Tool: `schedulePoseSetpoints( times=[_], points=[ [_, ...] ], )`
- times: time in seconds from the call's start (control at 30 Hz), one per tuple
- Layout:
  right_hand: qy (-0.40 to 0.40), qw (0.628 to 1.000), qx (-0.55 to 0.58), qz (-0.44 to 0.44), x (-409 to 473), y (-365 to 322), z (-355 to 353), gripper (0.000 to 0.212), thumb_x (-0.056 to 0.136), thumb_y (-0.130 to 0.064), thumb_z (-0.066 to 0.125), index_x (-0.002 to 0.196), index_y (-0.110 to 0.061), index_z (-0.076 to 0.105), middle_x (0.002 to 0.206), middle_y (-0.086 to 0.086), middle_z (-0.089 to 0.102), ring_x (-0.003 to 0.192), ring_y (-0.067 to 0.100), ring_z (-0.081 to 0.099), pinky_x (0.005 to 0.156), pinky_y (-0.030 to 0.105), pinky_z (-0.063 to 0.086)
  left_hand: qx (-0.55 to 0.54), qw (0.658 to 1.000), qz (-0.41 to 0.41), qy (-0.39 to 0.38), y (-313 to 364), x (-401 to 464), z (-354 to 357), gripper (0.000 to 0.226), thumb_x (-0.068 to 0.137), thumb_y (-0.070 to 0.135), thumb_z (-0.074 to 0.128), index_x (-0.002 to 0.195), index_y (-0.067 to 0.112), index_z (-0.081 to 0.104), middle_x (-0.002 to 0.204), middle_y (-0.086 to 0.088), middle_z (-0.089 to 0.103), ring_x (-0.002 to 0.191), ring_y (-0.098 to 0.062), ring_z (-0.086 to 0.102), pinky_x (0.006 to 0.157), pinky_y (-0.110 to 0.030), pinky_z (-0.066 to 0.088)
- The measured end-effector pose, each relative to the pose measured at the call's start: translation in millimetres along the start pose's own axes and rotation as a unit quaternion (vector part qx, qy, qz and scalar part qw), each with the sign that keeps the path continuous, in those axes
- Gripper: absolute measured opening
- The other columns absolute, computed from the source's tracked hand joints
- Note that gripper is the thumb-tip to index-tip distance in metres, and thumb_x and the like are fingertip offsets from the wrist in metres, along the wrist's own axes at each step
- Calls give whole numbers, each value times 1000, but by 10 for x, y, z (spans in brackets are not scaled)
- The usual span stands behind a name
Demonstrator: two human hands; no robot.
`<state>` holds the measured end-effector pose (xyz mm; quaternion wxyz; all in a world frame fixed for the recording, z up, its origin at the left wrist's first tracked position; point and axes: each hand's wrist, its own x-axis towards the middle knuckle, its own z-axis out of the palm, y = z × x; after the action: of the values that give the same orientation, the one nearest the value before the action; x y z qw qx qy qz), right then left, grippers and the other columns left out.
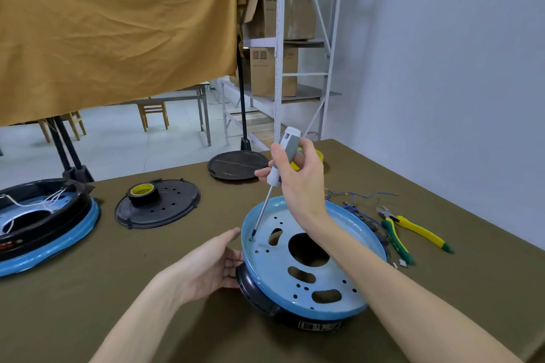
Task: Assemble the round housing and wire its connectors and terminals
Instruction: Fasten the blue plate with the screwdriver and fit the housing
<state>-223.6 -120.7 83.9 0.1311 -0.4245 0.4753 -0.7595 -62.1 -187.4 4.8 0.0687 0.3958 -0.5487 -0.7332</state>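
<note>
Gripping a white-and-grey screwdriver (pixel 282 158) by its handle, the right hand (pixel 298 177) holds the tool tilted, its thin shaft running down and to the left until the tip meets a screw (pixel 252 239) on the pale blue plate (pixel 348 283) of the round housing (pixel 309 262). The fingers are wrapped close around the handle, thumb up along its side. The left hand (pixel 206 267) lies against the housing's left edge, fingers fairly straight and spread, touching the blue rim and the black base (pixel 256 292) beneath it.

Just beyond the right forearm, on its outer side, lie a tangle of blue wires (pixel 354 200) and yellow-and-green pliers (pixel 413 230) on the olive table cover (pixel 147 259). Farther out past the left hand sits a black perforated disc (pixel 171 203) with a roll of black tape (pixel 143 194) resting on it, and well to the left of that a second housing (pixel 44 221) with white wires inside. Behind the right hand a dark round lid (pixel 233 166) lies flat, with something yellow (pixel 320 155) partly hidden by the fingers.
</note>
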Motion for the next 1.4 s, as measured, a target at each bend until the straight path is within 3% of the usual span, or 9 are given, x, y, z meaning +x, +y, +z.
schedulePoseSetpoints(
  times=[0.17, 0.33, 0.47, 0.63, 0.77, 0.87, 1.0, 1.17, 1.4],
  points=[
    [-20, 1000, -16, -14, -26, 34, 60, 12, 100, -27, 67, 105, -20, 59, 81, 9, 64, 70, 29, 77, 73, 54, 62, 0, 1000, -1, 5, -2, -7, 13, 64, 109, 48, 40, 133, -7, 62, 139, -31, 58, 131, -43, 58, 111, -51, 48],
    [-39, 999, -22, -14, -36, 57, 82, 16, 99, -28, 68, 107, -18, 59, 79, 2, 64, 70, 30, 77, 71, 48, 64, -9, 1000, -2, 12, 10, -28, 32, 65, 108, 48, 42, 134, -8, 61, 136, -31, 61, 111, -35, 64, 105, -46, 53],
    [-44, 999, -25, -21, -36, 39, 83, 13, 100, -29, 68, 104, -21, 59, 79, 2, 65, 70, 29, 77, 73, 56, 61, -11, 1000, -7, 14, 10, -47, 33, 64, 108, 48, 42, 131, -8, 64, 115, -22, 68, 104, -31, 66, 90, -40, 58],
    [-33, 999, -23, -23, -25, 17, 79, 11, 100, -28, 68, 104, -22, 60, 79, 3, 65, 69, 29, 77, 74, 59, 60, -12, 1000, -6, 21, 3, -35, 27, 62, 107, 46, 46, 132, -8, 63, 111, -20, 67, 102, -32, 65, 95, -43, 56],
    [-35, 999, -24, -23, -42, 31, 83, 12, 100, -27, 68, 105, -21, 59, 81, 14, 63, 70, 29, 77, 74, 60, 60, -9, 1000, -6, 28, 9, -51, 42, 60, 107, 42, 49, 136, -10, 59, 105, -19, 65, 95, -30, 63, 88, -41, 57],
    [-42, 998, -33, -30, -51, 29, 86, 12, 100, -28, 67, 106, -22, 59, 87, 21, 63, 70, 27, 77, 74, 57, 61, -1, 999, -3, 32, 12, -54, 50, 59, 107, 41, 48, 136, -9, 59, 109, -21, 66, 99, -31, 63, 95, -44, 56],
    [-57, 997, -46, -34, -58, 18, 80, 15, 100, -26, 67, 109, -18, 56, 86, 15, 63, 72, 25, 77, 73, 53, 62, 20, 999, -1, 39, 17, -52, 43, 60, 107, 43, 48, 134, -9, 60, 116, -26, 67, 102, -33, 62, 107, -50, 49],
    [-80, 995, -51, -27, -65, -19, 90, 22, 99, -25, 69, 114, -15, 55, 88, 3, 65, 74, 27, 77, 74, 55, 62, 25, 999, 1, 41, 8, -50, 39, 63, 106, 44, 49, 136, -11, 58, 106, -19, 63, 98, -31, 57, 96, -45, 49],
    [-77, 994, -75, -28, -77, -63, 164, 24, 96, -25, 73, 109, -25, 52, 92, -3, 70, 71, 21, 77, 64, 36, 63, 35, 999, 5, 29, -12, -57, 15, 54, 106, 46, 51, 118, -4, 69, 96, -15, 63, 84, -26, 58, 81, -38, 46]
  ],
)
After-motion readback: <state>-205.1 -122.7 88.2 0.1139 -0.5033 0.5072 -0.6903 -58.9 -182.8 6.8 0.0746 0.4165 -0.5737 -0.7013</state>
